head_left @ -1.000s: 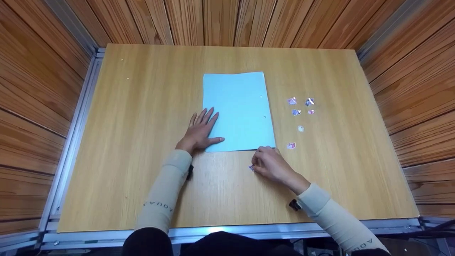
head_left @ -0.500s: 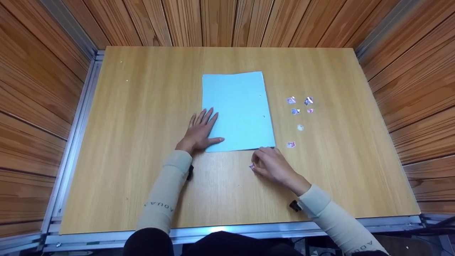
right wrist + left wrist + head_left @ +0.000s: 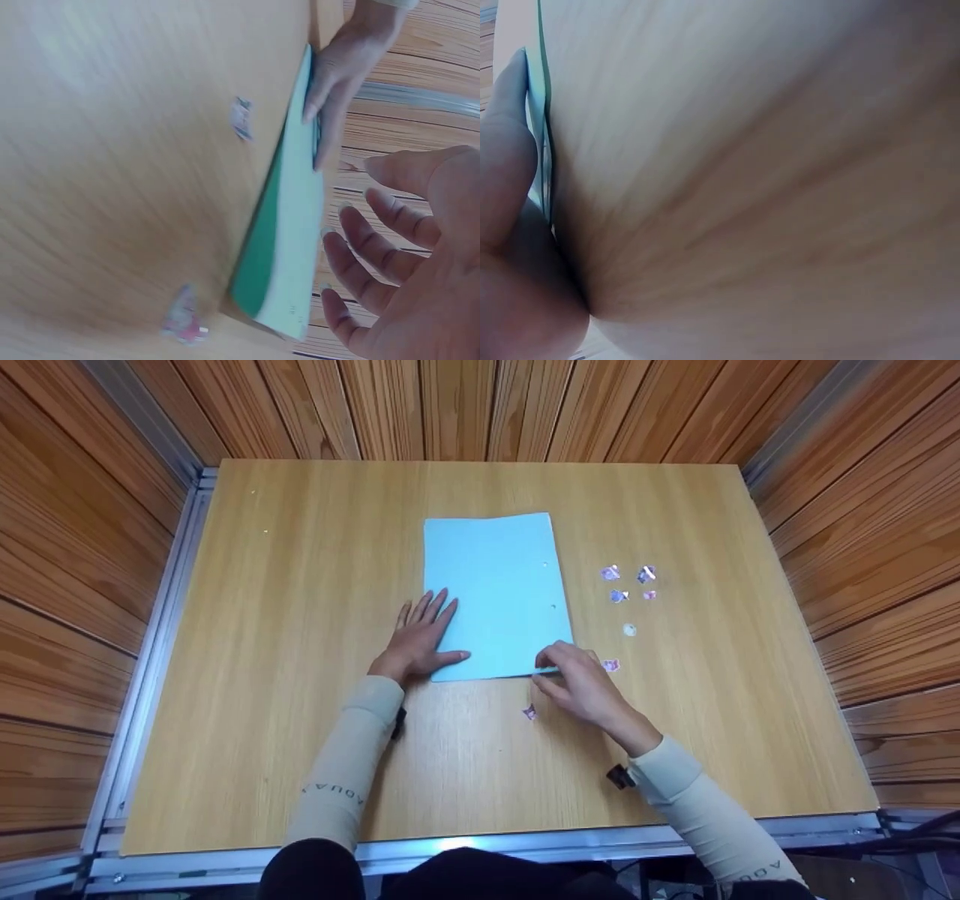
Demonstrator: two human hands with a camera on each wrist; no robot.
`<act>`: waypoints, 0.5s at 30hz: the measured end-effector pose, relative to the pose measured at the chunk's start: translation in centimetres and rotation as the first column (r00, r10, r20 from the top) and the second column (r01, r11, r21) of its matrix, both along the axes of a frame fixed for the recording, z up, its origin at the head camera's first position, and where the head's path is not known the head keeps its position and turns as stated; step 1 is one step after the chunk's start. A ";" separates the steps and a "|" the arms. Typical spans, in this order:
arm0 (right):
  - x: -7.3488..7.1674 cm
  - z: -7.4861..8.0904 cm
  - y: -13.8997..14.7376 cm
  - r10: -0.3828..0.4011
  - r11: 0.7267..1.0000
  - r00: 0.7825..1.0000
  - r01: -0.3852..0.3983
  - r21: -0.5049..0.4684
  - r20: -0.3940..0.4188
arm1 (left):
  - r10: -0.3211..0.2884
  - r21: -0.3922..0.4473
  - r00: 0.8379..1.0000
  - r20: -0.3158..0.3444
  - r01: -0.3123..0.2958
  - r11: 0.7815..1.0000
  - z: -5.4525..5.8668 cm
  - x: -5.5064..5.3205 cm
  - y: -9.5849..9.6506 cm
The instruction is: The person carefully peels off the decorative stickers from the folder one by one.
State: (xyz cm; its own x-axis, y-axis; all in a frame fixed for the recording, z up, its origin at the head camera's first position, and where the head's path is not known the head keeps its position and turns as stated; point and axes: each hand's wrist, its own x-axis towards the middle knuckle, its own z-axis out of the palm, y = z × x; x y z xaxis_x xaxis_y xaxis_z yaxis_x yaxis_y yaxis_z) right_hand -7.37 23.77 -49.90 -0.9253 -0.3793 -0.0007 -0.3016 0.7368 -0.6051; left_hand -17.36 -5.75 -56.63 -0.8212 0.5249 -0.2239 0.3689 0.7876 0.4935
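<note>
A light blue paper folder (image 3: 495, 592) lies upright in the middle of the wooden table. My left hand (image 3: 420, 641) rests flat across its left edge, fingers spread and thumb on the cover. Over the folder's lower right corner is my right hand (image 3: 581, 682); the right wrist view shows its fingers loosely bent and apart, with nothing between them. That view also shows the folder's cover (image 3: 296, 247) standing slightly away from a green inside (image 3: 259, 262). A small purple sticker-like cutout (image 3: 529, 712) lies on the table just below the folder, left of my right wrist.
Right of the folder lie several small cutouts: a pink one (image 3: 611, 665) beside my right hand, a round white one (image 3: 629, 630), and a purple one (image 3: 610, 573) among others higher up. Wood-panelled walls (image 3: 457, 409) and a metal rail (image 3: 450, 846) border the table.
My right hand has left the small purple cutout and moved up over the folder's lower right corner, its fingers loosening. The cutout now lies uncovered. My left hand has stayed in place.
</note>
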 end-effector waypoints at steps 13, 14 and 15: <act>-4.5 3.8 -1.0 -0.067 0.996 0.989 0.074 0.049 -0.130 | 0.009 -0.054 1.000 0.019 -0.008 0.998 1.8 0.0 1.0; -5.0 4.0 -1.2 -0.065 0.996 0.985 0.075 0.055 -0.157 | 0.015 -0.060 1.000 0.018 -0.014 0.998 1.9 0.0 1.0; -5.5 4.2 -1.4 -0.064 0.995 0.980 0.077 0.064 -0.189 | 0.026 -0.060 1.000 0.011 -0.025 0.998 2.2 -0.1 1.1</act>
State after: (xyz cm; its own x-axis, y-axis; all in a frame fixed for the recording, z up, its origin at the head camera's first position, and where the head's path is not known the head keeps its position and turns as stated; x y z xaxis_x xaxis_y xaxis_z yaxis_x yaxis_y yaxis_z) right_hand -12.83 22.39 -45.71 -0.9362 -0.3180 0.1499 -0.3497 0.7993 -0.4887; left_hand -17.47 -4.68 -54.45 -0.8312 0.4890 -0.2646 0.3425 0.8252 0.4492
